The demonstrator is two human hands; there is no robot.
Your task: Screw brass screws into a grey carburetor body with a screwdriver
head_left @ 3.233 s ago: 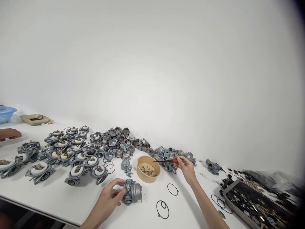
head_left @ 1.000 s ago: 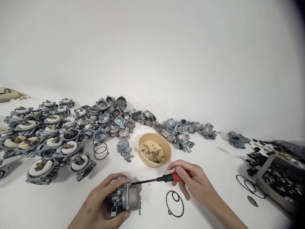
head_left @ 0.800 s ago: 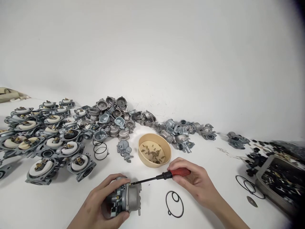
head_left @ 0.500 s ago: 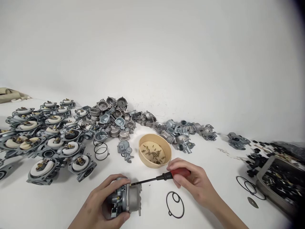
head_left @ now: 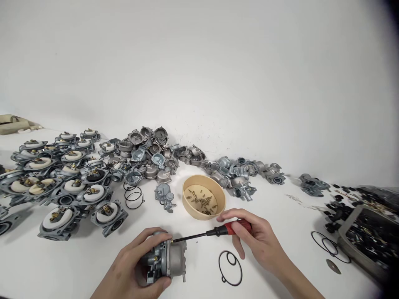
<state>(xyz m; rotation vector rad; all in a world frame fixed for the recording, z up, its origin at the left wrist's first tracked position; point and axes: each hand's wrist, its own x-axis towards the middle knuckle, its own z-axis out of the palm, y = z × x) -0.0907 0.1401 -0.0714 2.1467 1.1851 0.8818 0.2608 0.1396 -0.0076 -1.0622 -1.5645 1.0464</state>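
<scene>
My left hand (head_left: pixel 131 265) is wrapped round a grey metal carburetor (head_left: pixel 168 259) that lies on its side on the white table (head_left: pixel 77 257). My right hand (head_left: pixel 252 241) grips a screwdriver (head_left: pixel 215 232) by its red handle. The black shaft points left, and its tip meets a brass screw at the carburetor's top edge. A tan bowl (head_left: pixel 203 201) with several small brass screws stands just behind the screwdriver. A black rubber gasket (head_left: pixel 230 268) lies flat on the table below my right hand.
Many carburetor bodies with white floats (head_left: pixel 62 182) cover the left of the table. A heap of grey float bowls and castings (head_left: pixel 174 160) runs along the wall. Black O-rings (head_left: pixel 134 197) lie near the bowl. A grey tray of dark small parts (head_left: pixel 370 236) sits at the right.
Over three seconds the view dropped and the screwdriver came from behind the bowl to the carburetor. In the last second both hands stay put; only my right fingers shift on the handle.
</scene>
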